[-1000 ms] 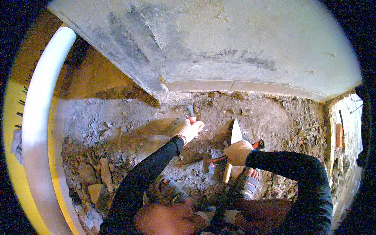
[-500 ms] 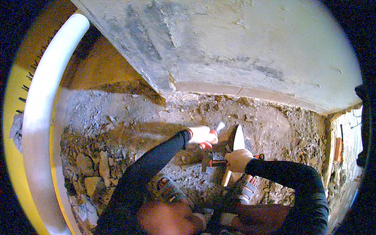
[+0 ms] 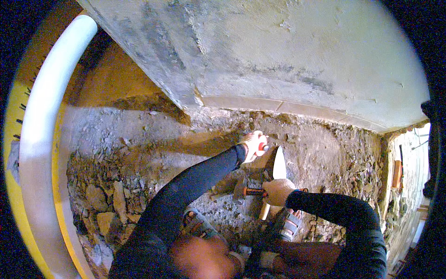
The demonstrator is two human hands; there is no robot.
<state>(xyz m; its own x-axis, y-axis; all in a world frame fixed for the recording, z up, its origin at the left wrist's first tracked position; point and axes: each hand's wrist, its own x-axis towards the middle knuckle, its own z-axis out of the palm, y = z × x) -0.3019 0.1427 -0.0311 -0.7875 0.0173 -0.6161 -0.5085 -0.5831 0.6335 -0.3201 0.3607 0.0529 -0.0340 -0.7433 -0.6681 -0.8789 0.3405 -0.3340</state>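
My left hand (image 3: 253,145) is closed around a red-handled tool (image 3: 264,147), of which only the rounded red end shows past the fingers. It is over the dirt, a little short of the wall's foot. My right hand (image 3: 278,192) grips a trowel (image 3: 279,165); the pointed metal blade sticks out ahead and the wooden handle (image 3: 264,212) behind. Across it, under the same hand, runs the orange and black handle of a hammer (image 3: 254,191), its grey head (image 3: 239,191) to the left. Whether the fingers grip the hammer too, I cannot tell.
A plastered wall (image 3: 297,51) with a tile strip (image 3: 241,102) along its foot stands ahead. Broken stones (image 3: 104,204) cover the ground at left, where a thick white pipe (image 3: 46,116) curves past. My sandalled feet (image 3: 291,225) are close behind the tools. An orange-handled object (image 3: 397,173) is at far right.
My left hand has moved forward and right, turning the tool so its pale end no longer shows. My right hand stays put with the trowel. The view has shifted slightly.
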